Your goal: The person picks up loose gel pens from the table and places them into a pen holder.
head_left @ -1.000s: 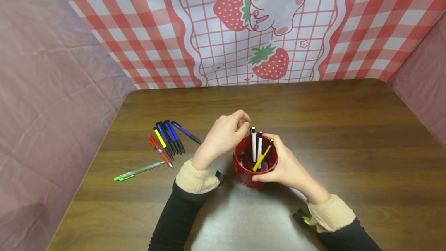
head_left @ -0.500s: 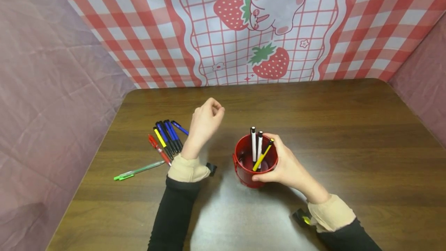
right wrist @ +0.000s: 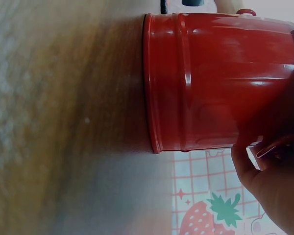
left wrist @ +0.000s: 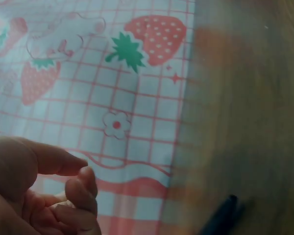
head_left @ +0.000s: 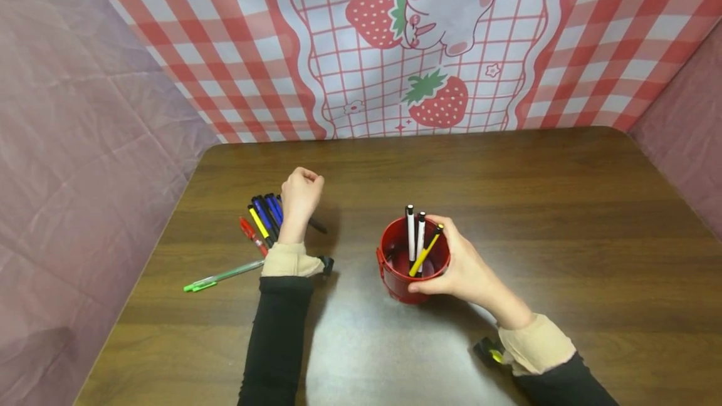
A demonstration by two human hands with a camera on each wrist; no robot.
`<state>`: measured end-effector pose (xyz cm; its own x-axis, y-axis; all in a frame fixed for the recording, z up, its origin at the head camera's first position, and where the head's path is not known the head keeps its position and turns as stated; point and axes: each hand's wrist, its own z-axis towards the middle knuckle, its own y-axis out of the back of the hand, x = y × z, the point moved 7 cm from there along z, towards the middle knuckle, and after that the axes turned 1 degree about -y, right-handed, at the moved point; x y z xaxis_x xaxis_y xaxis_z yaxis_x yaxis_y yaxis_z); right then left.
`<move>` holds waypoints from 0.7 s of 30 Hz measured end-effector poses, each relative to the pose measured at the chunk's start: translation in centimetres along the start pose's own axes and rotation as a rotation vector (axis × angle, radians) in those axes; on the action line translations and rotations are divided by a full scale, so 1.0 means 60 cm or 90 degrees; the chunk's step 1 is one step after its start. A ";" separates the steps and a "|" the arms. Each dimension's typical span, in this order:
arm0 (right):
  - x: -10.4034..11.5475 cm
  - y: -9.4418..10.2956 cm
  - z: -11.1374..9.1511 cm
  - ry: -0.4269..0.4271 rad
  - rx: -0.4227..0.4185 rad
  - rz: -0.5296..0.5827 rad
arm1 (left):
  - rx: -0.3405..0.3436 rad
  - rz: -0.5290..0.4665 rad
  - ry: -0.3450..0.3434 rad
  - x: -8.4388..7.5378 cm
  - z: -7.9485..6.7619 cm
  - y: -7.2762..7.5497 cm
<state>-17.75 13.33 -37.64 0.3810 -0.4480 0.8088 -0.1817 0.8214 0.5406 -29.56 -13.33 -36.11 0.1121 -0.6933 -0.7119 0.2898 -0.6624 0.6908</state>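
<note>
My right hand (head_left: 468, 268) grips the rim of a small red bucket (head_left: 402, 288), thumb at the front and fingers behind. In the right wrist view the bucket's shiny wall (right wrist: 220, 83) fills much of the picture. Two white pens (head_left: 411, 240) and a yellow pen (head_left: 426, 252) lean inside it. Over the pens on the left, my left hand (head_left: 299, 196) hangs with curled fingers. In the left wrist view its thumb and index fingertip (left wrist: 81, 165) meet with nothing between them. A dark pen (head_left: 317, 225) pokes out beside the hand, its other end hidden.
Several blue pens (head_left: 262, 210), a yellow-and-black pen (head_left: 259, 223), a red pen (head_left: 253, 235) and a clear green pen (head_left: 225, 274) lie on the left of the wooden table (head_left: 536, 205). A strawberry-print cloth (head_left: 338, 67) hangs behind the table.
My left hand has moved left from beside the bucket's rim to over the loose pens, fingers still curled. The right hand and the bucket have not moved.
</note>
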 end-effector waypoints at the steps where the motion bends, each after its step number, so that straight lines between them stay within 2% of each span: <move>1: 0.000 0.000 0.000 0.000 -0.001 0.001 | -0.007 0.001 0.004 0.005 0.002 0.000; 7: -0.002 -0.001 -0.001 -0.005 0.001 0.010 | -0.045 -0.002 0.041 0.039 0.007 -0.002; 13: -0.002 -0.001 -0.001 -0.010 -0.001 0.009 | -0.035 0.020 0.082 0.066 0.009 -0.005; 21: -0.002 0.000 -0.001 -0.004 -0.006 0.007 | -0.044 0.043 0.137 0.086 0.007 -0.002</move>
<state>-17.76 13.39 -37.74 0.3731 -0.4407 0.8164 -0.1782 0.8296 0.5292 -29.41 -16.95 -39.84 0.3311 -0.6543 -0.6799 0.3382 -0.5904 0.7328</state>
